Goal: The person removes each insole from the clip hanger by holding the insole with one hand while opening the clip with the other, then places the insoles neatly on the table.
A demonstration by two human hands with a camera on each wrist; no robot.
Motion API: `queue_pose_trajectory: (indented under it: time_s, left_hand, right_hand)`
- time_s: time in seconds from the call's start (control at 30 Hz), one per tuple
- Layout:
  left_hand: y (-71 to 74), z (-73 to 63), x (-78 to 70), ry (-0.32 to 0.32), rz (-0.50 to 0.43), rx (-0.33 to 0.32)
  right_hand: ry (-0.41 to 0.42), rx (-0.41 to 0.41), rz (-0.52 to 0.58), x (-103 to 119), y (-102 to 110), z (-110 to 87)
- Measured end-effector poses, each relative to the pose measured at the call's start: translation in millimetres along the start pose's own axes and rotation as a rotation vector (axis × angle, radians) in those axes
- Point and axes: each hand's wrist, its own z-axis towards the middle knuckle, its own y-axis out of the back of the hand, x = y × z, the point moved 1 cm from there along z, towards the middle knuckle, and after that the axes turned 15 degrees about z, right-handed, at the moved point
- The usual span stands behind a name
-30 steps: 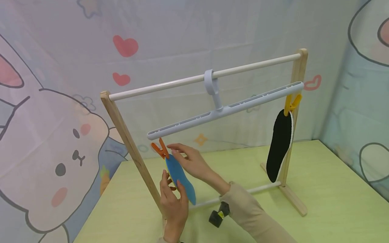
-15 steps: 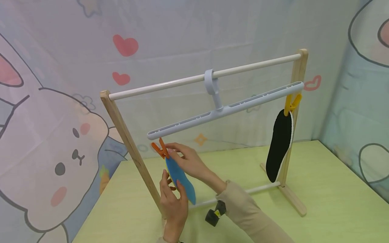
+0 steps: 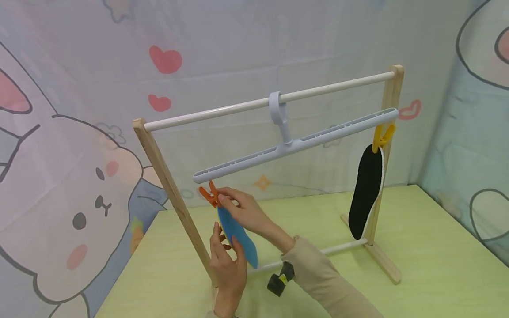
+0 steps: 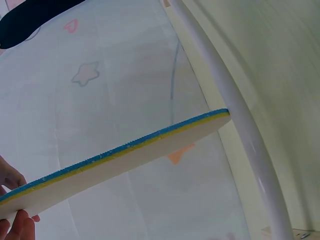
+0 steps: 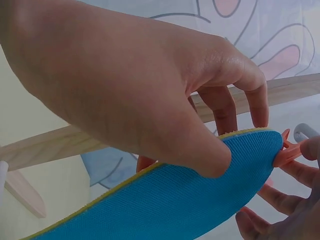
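A blue insole (image 3: 240, 238) with a yellow edge and pale underside hangs at a slant below an orange clothespin (image 3: 211, 194) at the hanger's left end. My left hand (image 3: 228, 263) pinches its edge, with the thumb on the blue face and fingers behind. At the insole's top end, my right hand (image 3: 248, 212) has thumb and fingertips around the clothespin's lower part, which the right wrist view shows close up. In the left wrist view the insole (image 4: 125, 155) is seen edge-on, its lower end overlapping a white rail (image 4: 245, 130).
The grey hanger (image 3: 286, 148) hooks over the white top rod (image 3: 207, 114) of a wooden stand (image 3: 169, 190). A black insole (image 3: 365, 190) hangs from a yellow clothespin (image 3: 382, 139) on the right. Under everything lies a light green table (image 3: 429, 238).
My right hand has shifted slightly left, bringing its thumb and fingers in around the orange clothespin. The left hand keeps its hold on the blue insole.
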Motion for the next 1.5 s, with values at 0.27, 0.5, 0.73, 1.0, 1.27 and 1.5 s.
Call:
queue_pose_trajectory:
  time_s: [0.27, 0.5, 0.73, 1.0, 1.27, 1.5]
  left_hand:
    - [0.2, -1.0, -0.1, -0.006, 0.004, 0.006]
    - [0.5, -0.8, -0.5, -0.003, 0.001, 0.008]
    - [0.1, -1.0, -1.0, 0.003, -0.016, -0.011]
    - [0.1, -0.9, -0.9, 0.005, -0.029, -0.005]
    - [0.4, -1.8, -1.8, 0.007, -0.028, 0.011]
    - [1.1, -1.7, -2.4, 0.007, -0.024, 0.025]
  right_hand:
    - [-0.002, 0.01, 0.013, 1, -1, 1.6]
    - [-0.02, 0.007, 0.042, 2, -1, 3.5]
    - [-0.016, 0.011, 0.058, -3, 1, 6.9]
    - [-0.026, 0.026, 0.091, -1, 1, 9.4]
    - [-0.069, 0.061, 0.193, -3, 0, 12.0]
    - [-0.102, 0.062, 0.262, -2, -1, 13.6]
